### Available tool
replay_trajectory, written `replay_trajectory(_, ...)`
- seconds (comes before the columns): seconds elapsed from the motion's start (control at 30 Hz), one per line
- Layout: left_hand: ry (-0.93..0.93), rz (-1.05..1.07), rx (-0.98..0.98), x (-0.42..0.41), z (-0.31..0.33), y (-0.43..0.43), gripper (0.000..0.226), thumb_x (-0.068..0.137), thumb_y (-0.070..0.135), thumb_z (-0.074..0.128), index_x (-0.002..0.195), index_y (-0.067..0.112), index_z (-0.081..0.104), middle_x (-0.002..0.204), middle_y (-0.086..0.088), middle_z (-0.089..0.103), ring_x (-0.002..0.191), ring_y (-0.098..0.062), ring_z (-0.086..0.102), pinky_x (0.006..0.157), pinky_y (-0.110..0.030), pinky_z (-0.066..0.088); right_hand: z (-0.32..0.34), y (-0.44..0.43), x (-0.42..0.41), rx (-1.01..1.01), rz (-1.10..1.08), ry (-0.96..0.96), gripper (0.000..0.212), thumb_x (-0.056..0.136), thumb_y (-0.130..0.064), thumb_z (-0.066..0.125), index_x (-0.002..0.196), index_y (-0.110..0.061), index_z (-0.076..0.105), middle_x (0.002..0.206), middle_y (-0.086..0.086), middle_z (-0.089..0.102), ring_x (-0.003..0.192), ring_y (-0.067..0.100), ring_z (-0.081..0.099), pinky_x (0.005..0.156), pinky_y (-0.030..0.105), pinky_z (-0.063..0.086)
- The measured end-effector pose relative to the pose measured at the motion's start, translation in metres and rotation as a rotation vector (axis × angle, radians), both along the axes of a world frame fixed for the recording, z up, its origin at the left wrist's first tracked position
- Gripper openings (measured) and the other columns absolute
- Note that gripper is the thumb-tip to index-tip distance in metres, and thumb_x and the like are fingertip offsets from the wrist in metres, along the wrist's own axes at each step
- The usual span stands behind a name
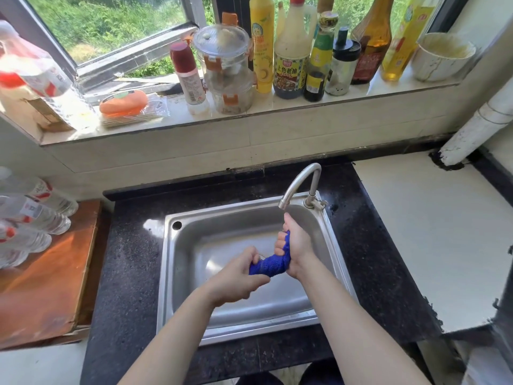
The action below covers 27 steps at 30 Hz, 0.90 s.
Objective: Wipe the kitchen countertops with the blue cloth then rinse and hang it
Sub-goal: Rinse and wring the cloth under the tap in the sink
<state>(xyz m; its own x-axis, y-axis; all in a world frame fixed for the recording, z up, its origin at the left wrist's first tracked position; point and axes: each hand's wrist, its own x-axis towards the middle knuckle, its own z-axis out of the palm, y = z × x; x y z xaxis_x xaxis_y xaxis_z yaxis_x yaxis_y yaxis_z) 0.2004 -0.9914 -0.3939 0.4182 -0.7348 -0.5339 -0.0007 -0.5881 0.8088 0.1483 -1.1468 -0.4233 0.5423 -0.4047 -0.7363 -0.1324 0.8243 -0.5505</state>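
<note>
Two bare forearms reach in over the near edge of the black speckled surface (pixel 127 273). Left hand (pixel 238 276) and right hand (pixel 294 245) each have fingers (pixel 280 243) clamped round one end of the single blue cloth (pixel 273 263). The cloth is nubby, twisted into a rope, and held above the sink (pixel 172 273) toward its right side.

The right hand is the higher, just below the spout of the one curved metal faucet (pixel 301 179) at the far right corner. One rectangular steel basin with rounded corners; its left half is open. A white slab (pixel 430 232) adjoins the right edge and a wooden board (pixel 47 273) the left.
</note>
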Motion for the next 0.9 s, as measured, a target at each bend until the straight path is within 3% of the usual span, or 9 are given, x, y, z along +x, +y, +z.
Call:
replay_trajectory(0.07,-0.303,-0.149,0.041,-0.003,-0.01,-0.004,0.035,0.092,0.011,0.062,0.082,0.022,0.03,0.078,0.003,0.045,0.067,-0.017,0.038,0.063,-0.032,0.035,-0.009,0.0,0.003,-0.212,0.064,0.208,0.04,0.101,-0.04,0.05,0.072,-0.017,0.037,0.054,0.002,0.036,0.041,0.017,0.031,0.04,0.026,0.033)
replay_trajectory(0.17,-0.526,-0.241,0.035,-0.012,-0.025,-0.005,0.024,0.097,0.016,0.056,0.086,0.02,0.035,0.09,-0.005,0.047,0.075,-0.023,0.042,0.069,-0.039,0.037,-0.018,0.002,0.007,-0.621,0.161,0.437,0.048,0.101,-0.042,0.043,0.063,-0.012,0.042,0.062,0.009,0.053,0.058,0.03,0.053,0.063,0.042,0.048)
replay_trajectory(0.33,-0.745,-0.328,0.086,-0.025,-0.035,-0.003,0.01,0.102,0.019,0.046,0.1,0.016,0.037,0.107,-0.006,0.044,0.078,-0.028,0.047,0.067,-0.042,0.039,-0.022,0.005,0.003,-0.959,0.321,0.54,0.053,0.106,-0.039,0.038,0.061,-0.011,0.045,0.063,0.007,0.056,0.065,0.028,0.055,0.062,0.035,0.04)
replay_trajectory(0.4,-0.747,-0.313,0.081,-0.025,-0.036,0.002,0.01,0.102,0.019,0.046,0.099,0.017,0.037,0.106,-0.003,0.043,0.077,-0.029,0.049,0.069,-0.047,0.043,-0.025,0.006,0.004,-0.912,0.325,0.535,0.054,0.105,-0.038,0.038,0.06,-0.01,0.045,0.063,0.009,0.057,0.068,0.032,0.057,0.064,0.037,0.043)
replay_trajectory(0.53,-0.516,-0.059,-0.024,-0.014,-0.034,0.012,0.032,0.094,0.011,0.061,0.088,0.028,0.034,0.083,0.008,0.042,0.067,-0.008,0.04,0.062,-0.022,0.034,-0.028,0.004,0.002,-0.615,0.284,0.429,0.048,0.097,-0.046,0.04,0.068,-0.009,0.051,0.063,0.015,0.066,0.073,0.039,0.066,0.082,0.048,0.058)
replay_trajectory(0.63,-0.393,0.101,-0.039,-0.005,-0.028,0.019,0.04,0.086,0.016,0.073,0.115,0.027,0.048,0.085,0.007,0.053,0.07,0.002,0.051,0.067,-0.012,0.039,-0.013,0.002,-0.005,-0.221,0.184,0.166,0.037,0.102,-0.043,0.046,0.085,-0.011,0.048,0.05,0.005,0.049,0.048,0.024,0.054,0.067,0.038,0.052)
replay_trajectory(0.73,-0.412,0.18,-0.051,0.001,-0.028,0.025,0.054,0.074,0.029,0.087,0.119,0.041,0.059,0.1,0.006,0.054,0.091,0.0,0.056,0.085,-0.016,0.043,0.007,0.004,-0.014,0.142,0.048,-0.116,0.033,0.097,-0.039,0.041,0.074,-0.015,0.038,0.065,0.006,0.036,0.057,0.022,0.04,0.065,0.036,0.041)
replay_trajectory(0.83,-0.427,0.225,-0.122,0.002,-0.03,0.028,0.041,0.076,0.024,0.086,0.1,0.052,0.067,0.097,0.013,0.067,0.093,-0.003,0.062,0.087,-0.021,0.047,0.012,0.013,-0.015,0.126,-0.027,-0.203,0.02,0.093,-0.019,0.032,0.075,-0.013,0.039,0.07,0.008,0.035,0.059,0.024,0.042,0.065,0.036,0.038)
replay_trajectory(0.9,-0.336,0.28,-0.153,0.001,-0.028,0.025,0.03,0.082,0.017,0.081,0.1,0.04,0.074,0.087,0.019,0.074,0.083,0.001,0.067,0.077,-0.018,0.048,0.01,0.018,-0.015,-0.016,-0.019,-0.168,0.021,0.097,-0.009,0.03,0.085,-0.01,0.046,0.073,0.011,0.041,0.059,0.025,0.051,0.065,0.036,0.043)
